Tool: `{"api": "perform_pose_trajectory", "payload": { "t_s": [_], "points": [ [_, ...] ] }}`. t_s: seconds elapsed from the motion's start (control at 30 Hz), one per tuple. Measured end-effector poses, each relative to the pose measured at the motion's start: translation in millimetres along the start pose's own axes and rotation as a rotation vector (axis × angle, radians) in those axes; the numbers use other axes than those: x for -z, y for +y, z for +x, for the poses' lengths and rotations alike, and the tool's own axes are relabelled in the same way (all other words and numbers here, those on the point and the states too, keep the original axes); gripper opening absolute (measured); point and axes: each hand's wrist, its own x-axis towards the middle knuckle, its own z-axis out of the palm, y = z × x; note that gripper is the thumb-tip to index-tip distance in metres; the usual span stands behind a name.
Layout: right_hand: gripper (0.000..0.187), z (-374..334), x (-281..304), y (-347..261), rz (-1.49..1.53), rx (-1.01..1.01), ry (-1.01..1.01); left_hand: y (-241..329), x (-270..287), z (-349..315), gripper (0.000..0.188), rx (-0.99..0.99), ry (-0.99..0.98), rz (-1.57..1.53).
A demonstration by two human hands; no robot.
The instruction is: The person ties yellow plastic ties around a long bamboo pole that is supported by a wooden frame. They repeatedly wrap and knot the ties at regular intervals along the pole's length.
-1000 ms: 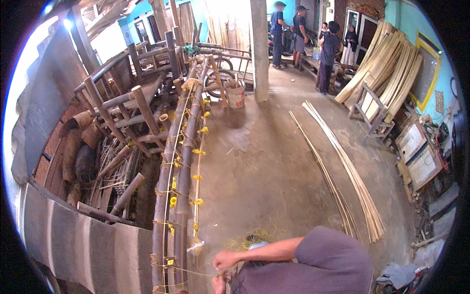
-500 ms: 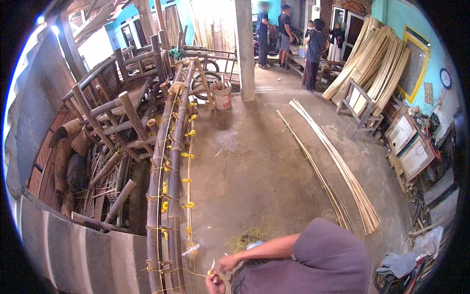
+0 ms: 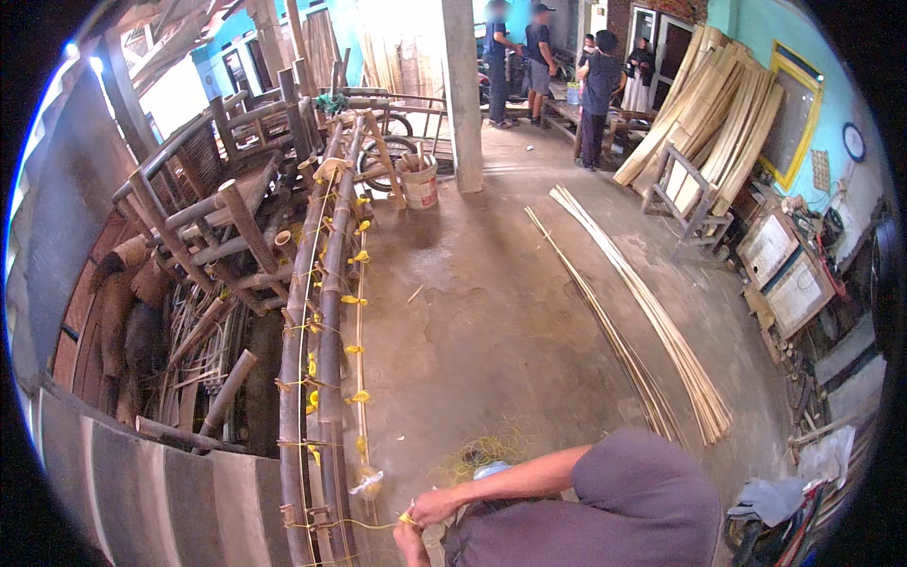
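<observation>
At the bottom of the view my two hands meet. My right hand [image 3: 435,507] is closed, its fingertips pinching a small yellow bundle of string [image 3: 406,519]. Just below it, my left hand [image 3: 409,542] is closed on the same bundle, partly cut off by the lower edge. A yellow strand runs from the bundle left to two long dark bamboo poles [image 3: 295,378] lying side by side. Short pegs and yellow ties sit along these poles. Beside them stretches a thin rod [image 3: 359,326] with several yellow knots. A loose tangle of yellow string [image 3: 491,446] lies past my right forearm.
Bamboo strips [image 3: 652,321] lie on the concrete floor to the right. Bamboo furniture frames [image 3: 227,208] crowd the left behind a low wall [image 3: 179,496]. A bucket [image 3: 419,181] stands by a pillar [image 3: 463,104]. Several people are at the back; split bamboo [image 3: 704,113] leans on the wall.
My right hand has moved slightly left and down, against my left hand. The yellow bundle now sits between their fingers, and the strand to the poles looks straighter. The view has shifted slightly.
</observation>
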Motion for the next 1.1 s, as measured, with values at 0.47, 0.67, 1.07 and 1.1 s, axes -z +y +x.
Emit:
{"api": "perform_pose_trajectory", "payload": {
  "t_s": [0.47,0.67,1.07,1.1],
  "points": [
    [0.023,2,1,12,0.035,-0.145,0.146,26,7,0,0.016,-0.339,-0.02,0.919],
    [0.022,-8,7,24,0.005,-0.133,0.299,21,3,-7,0.018,-0.166,0.02,0.321],
    [0.022,0,3,3,0.325,-0.171,0.382,20,-3,-5,0.017,-0.298,0.008,0.293],
    [0.022,1,1,6,0.343,-0.16,0.41,24,-7,-9,0.018,-0.291,0.024,0.281]
  ]
}}
